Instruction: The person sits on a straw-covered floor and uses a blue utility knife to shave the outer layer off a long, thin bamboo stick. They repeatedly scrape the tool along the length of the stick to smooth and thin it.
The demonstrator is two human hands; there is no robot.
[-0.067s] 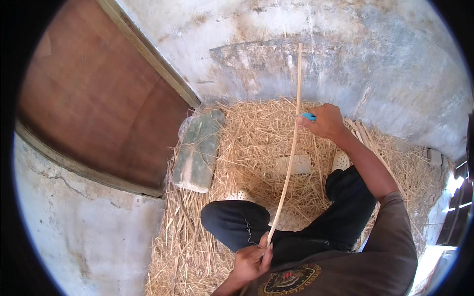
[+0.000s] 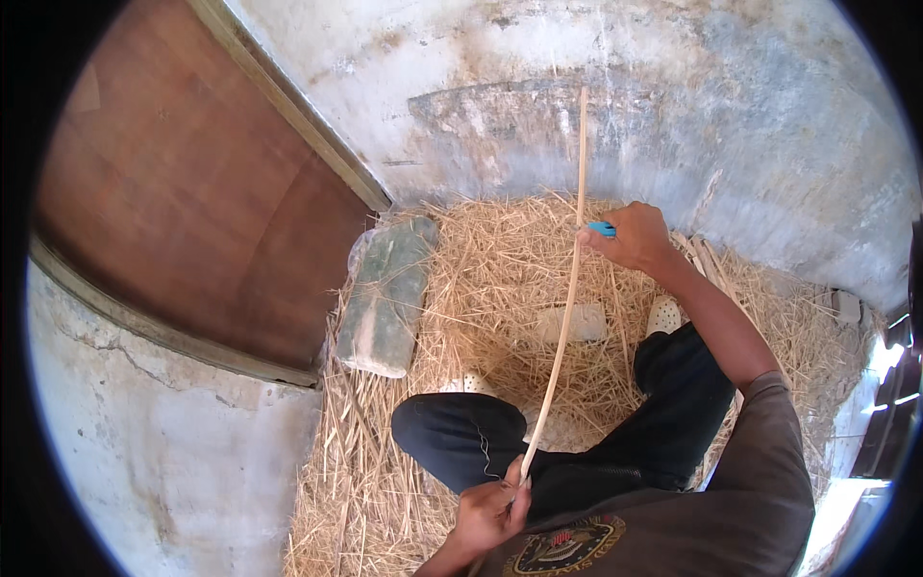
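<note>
A long, thin, pale strip (image 2: 561, 337), like split bamboo or wood, runs from my lap toward the far wall with a slight bend. Its near end sits in my left hand (image 2: 490, 514), where the fingers wrap round it and the thumb lies along it. Farther up, my right hand (image 2: 630, 238) is closed on a small tool with a blue handle (image 2: 602, 229). That hand's thumb presses at the strip beside the tool. Whatever blade or tip the tool has is hidden, so its kind cannot be made out.
Loose straw (image 2: 490, 260) covers the floor round my bent legs (image 2: 673, 404). A greenish block (image 2: 385, 298) lies at left, with a paler brick (image 2: 572, 322) in front of me. A stained plaster wall (image 2: 673, 125) stands ahead; a brown panel (image 2: 202, 192) is at far left.
</note>
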